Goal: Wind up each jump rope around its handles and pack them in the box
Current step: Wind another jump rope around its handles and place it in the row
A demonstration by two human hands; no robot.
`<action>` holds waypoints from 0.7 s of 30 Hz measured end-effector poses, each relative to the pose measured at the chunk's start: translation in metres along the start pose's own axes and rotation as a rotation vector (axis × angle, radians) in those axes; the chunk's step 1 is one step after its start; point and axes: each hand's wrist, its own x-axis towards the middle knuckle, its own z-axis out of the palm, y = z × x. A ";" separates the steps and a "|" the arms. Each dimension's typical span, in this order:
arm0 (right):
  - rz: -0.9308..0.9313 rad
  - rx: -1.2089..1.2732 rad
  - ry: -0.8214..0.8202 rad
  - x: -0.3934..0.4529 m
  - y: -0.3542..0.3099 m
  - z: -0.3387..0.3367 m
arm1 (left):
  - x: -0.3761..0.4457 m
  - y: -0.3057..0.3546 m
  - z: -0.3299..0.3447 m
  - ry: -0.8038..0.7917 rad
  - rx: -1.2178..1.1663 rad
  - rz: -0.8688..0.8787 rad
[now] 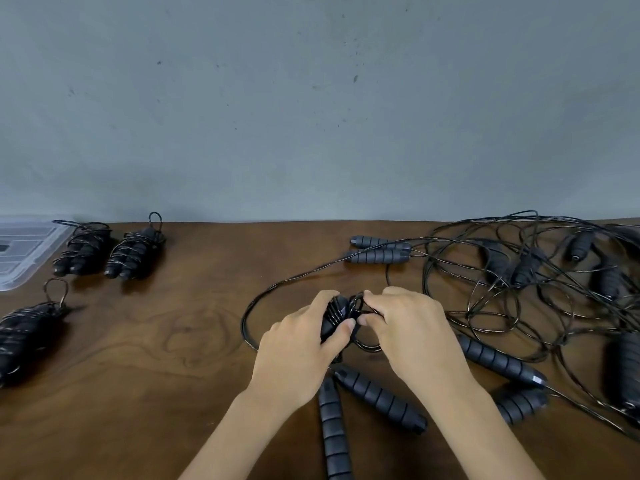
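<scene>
- Spanning the lower half of the view, the wooden counter [180, 341] carries everything; a grey wall stands behind it.
- Tangled pile of loose ropes [526, 271] covers the right side, handles scattered among the loops; one unwound pair of handles [379, 249] lies just left of it.
- Clear plastic box [24, 251] sits at the far left edge, lid not visible, no ropes inside that I can see.
- Three wound bundles [133, 249] lie near the box, long axes running roughly away from the viewer, small end loops pointing to the wall.
- Left hand [298, 351] grips the part-wound bundle [337, 318] at centre, above the counter; its long axis runs near-to-far, tilted slightly right.
- Right hand [412, 334] pinches the cord [266, 289] just beside the bundle's far end; free slack loops left, then trails back right toward the pile.
- Judgement: ribbed foam handles look light and grippy, best held mid-length; the thin coated cord looks springy and slick, likely to uncoil unless kept under tension.
- Two more handles [377, 398] lie under the wrists.
</scene>
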 end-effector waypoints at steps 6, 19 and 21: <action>0.152 0.215 -0.213 0.003 0.000 -0.015 | 0.007 -0.002 -0.006 -0.078 0.066 0.063; 0.204 0.838 -0.372 -0.008 0.032 -0.020 | 0.012 -0.015 -0.008 -0.173 -0.619 -0.041; 0.225 0.943 -0.362 -0.011 0.033 -0.020 | 0.010 -0.015 -0.012 -0.207 -0.660 -0.061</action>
